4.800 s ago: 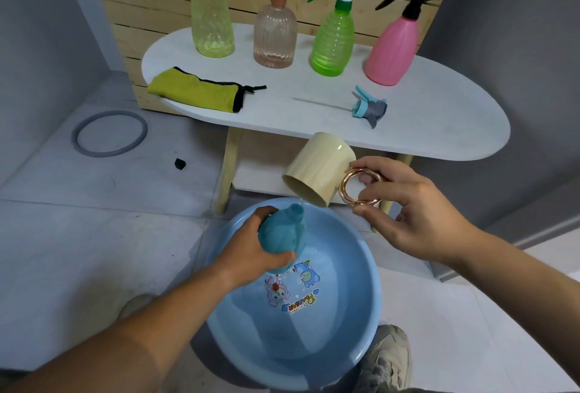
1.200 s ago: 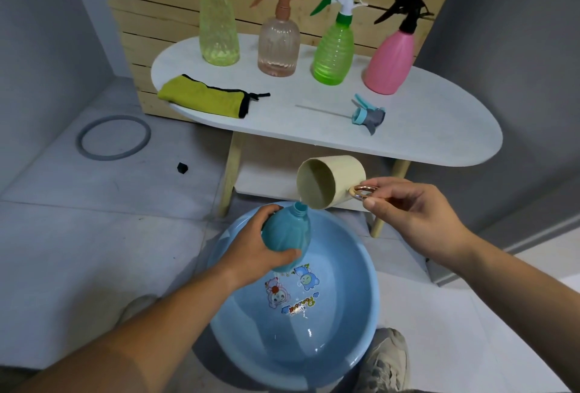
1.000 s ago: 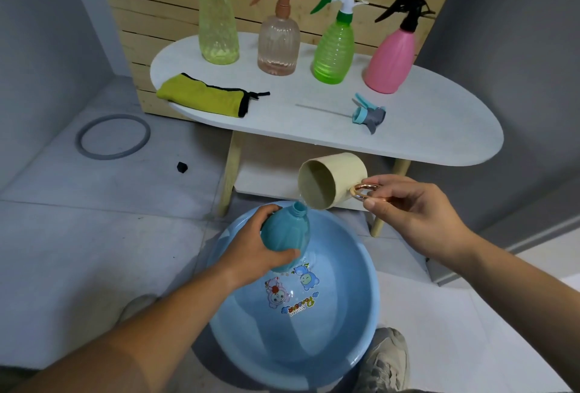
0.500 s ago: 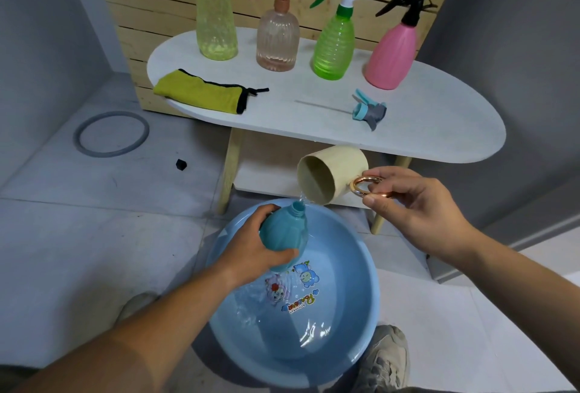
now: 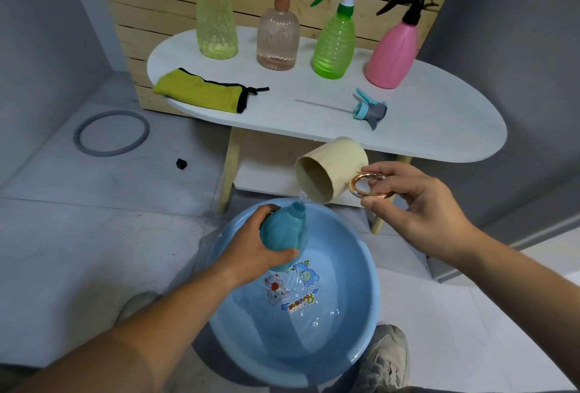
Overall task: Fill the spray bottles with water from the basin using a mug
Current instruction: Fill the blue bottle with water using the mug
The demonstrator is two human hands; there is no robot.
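Rose-gold ring handle (image 5: 367, 186): your right hand (image 5: 417, 207) is pinching it between thumb and curled fingers, tipping the cream mug (image 5: 337, 162) so its mouth is facing down and to your left. A thin stream of water (image 5: 302, 196) is running from the mug's lower lip into the open neck of the teal spray bottle (image 5: 284, 229). Your left hand (image 5: 251, 256) is gripping that bottle round its body, holding it upright over the far part of the blue basin (image 5: 354, 267), which is sitting on the tiled floor with water in it and cartoon stickers on its bottom.

Beyond the mug, the white oval table (image 5: 445, 132) is carrying the bottle's detached spray head (image 5: 369, 109), lying on its side. Behind it, four capped spray bottles are standing in a row: yellow-green (image 5: 216, 19), clear pinkish (image 5: 277, 39), green (image 5: 334, 45), pink (image 5: 392, 53). A yellow cloth (image 5: 201, 93) is lying at the table's left end. A grey ring (image 5: 111, 133) is lying on the floor, well apart to the left.
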